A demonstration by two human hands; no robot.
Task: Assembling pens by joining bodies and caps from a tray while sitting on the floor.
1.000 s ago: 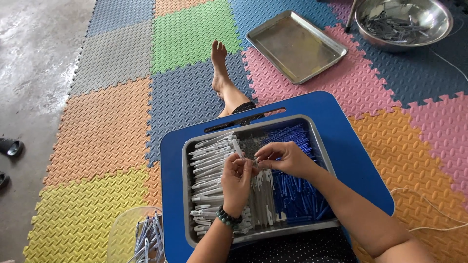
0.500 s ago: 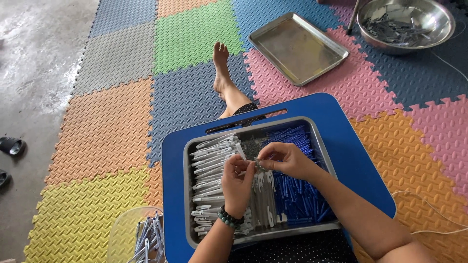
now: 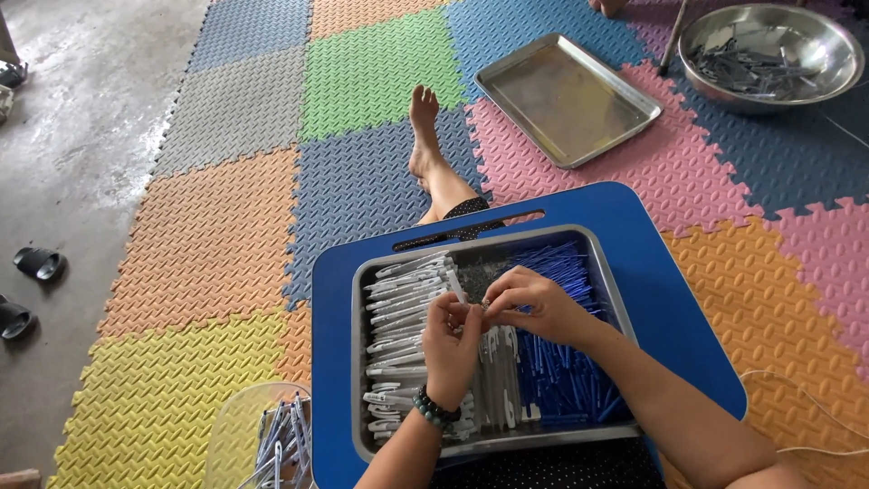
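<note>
A metal tray (image 3: 362, 362) rests on a blue lap table (image 3: 670, 299). White pen barrels (image 3: 403, 308) fill its left side and thin blue refills (image 3: 566, 380) its right. My left hand (image 3: 450, 349), with a bead bracelet at the wrist, and my right hand (image 3: 534, 303) meet over the tray's middle. Their fingertips pinch a small pen part between them; the part is too small to make out. My bare leg and foot (image 3: 424, 127) stretch forward on the foam mats.
An empty metal tray (image 3: 566, 95) lies on the mat ahead. A steel bowl (image 3: 769, 54) of dark parts stands at the far right. A clear container (image 3: 262, 435) of assembled pens sits at my lower left. Sandals (image 3: 36, 264) lie on the concrete at left.
The hands stay together over the tray, with only small finger movement. The view has shifted slightly.
</note>
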